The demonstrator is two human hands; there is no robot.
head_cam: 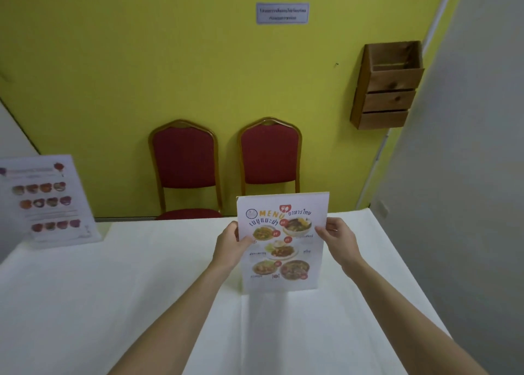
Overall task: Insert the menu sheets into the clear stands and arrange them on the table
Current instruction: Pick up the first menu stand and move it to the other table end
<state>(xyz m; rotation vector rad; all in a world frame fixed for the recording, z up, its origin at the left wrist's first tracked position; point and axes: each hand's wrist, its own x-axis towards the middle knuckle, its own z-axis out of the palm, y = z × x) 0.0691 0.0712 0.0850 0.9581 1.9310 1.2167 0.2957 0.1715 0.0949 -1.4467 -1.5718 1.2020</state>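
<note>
Both bare forearms reach out over the white tablecloth (113, 303). The left hand (231, 243) pinches the left edge of the menu stand (282, 243), thumb across the front; the right hand (338, 240) is closed on the right edge, fingertips over the printed face. The stand sits upright at about one o'clock, its foot on the cloth, showing a sheet headed "MENU" with Thai lettering and five food photographs. Farther off, at ten o'clock, a second filled stand (48, 201) leans back near the table's far left corner, its print blurred. Beyond the table, two red chairs (226, 165) stand side by side against a yellow wall (141, 63), and a wooden wall rack (387, 87) hangs at two o'clock.
</note>
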